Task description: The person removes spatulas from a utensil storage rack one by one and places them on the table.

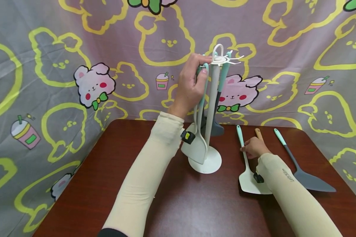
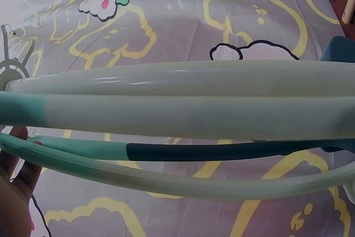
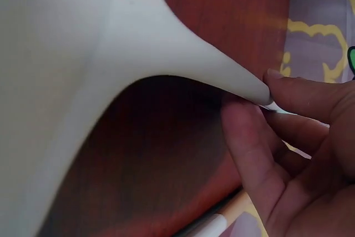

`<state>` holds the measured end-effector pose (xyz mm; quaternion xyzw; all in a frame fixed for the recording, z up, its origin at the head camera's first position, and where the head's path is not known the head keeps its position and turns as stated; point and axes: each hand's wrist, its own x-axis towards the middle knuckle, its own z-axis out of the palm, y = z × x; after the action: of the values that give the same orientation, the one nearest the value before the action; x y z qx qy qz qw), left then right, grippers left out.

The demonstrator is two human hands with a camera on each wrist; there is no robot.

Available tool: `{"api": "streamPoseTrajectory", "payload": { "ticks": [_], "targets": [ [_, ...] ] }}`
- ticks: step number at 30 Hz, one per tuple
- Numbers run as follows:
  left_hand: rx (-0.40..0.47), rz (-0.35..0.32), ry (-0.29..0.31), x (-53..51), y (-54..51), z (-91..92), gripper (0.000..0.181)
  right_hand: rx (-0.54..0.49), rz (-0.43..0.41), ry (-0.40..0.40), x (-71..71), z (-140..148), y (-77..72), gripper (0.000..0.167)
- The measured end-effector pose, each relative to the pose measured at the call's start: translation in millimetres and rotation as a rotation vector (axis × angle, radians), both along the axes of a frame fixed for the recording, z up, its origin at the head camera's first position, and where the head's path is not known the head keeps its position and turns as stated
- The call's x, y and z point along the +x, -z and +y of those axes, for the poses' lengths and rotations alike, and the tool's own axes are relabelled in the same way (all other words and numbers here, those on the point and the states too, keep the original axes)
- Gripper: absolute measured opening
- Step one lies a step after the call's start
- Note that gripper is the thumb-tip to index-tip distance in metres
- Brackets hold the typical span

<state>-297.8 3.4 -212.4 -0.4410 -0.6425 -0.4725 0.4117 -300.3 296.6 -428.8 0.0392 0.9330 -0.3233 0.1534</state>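
At right, the right grip (image 1: 255,147) pinches a turner (image 1: 252,184), apparently for picking up; at centre, the left grip (image 1: 192,79) pinches a hung spatula (image 1: 196,149). Next probably calls for lifting.

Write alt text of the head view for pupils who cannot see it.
A left hand holds a hanging white spatula near the top of a white stand; the right hand pinches a second white spatula. A gray spatula lies on the brown table.

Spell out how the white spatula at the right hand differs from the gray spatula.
The white spatula has an off-white head, the gray spatula a dark gray one. The right hand pinches the white spatula; no hand holds the gray spatula. Both have mint-green handles.
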Motion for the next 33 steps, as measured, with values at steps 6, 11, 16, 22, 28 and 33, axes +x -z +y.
{"api": "streamPoseTrajectory", "payload": {
  "ticks": [6, 11, 16, 22, 28, 33],
  "targets": [
    [0.003, 0.006, -0.002, -0.1, -1.1, -0.4, 0.029, -0.008, -0.020, 0.005, -1.9, 3.2, 2.9, 0.052],
    [0.012, 0.012, -0.007, -0.3, -2.2, -0.9, 0.028, -0.010, -0.025, 0.010, -4.1, 3.1, 2.3, 0.047],
    [0.010, 0.017, -0.005, 0.3, -3.4, -1.0, 0.028, -0.014, -0.027, 0.019, -4.3, 2.4, 1.3, 0.042],
    [0.007, 0.015, -0.013, 0.3, -2.7, -0.6, 0.028, -0.011, -0.015, 0.020, -3.9, 2.4, 2.5, 0.043],
    [0.008, 0.007, -0.016, 0.4, -0.3, -1.0, 0.028, -0.007, -0.010, 0.043, -3.9, 6.0, 6.7, 0.030],
    [0.008, 0.002, -0.011, 0.6, 0.1, -1.3, 0.028, -0.008, -0.020, 0.067, -2.9, 7.1, 8.3, 0.020]
  ]
}}
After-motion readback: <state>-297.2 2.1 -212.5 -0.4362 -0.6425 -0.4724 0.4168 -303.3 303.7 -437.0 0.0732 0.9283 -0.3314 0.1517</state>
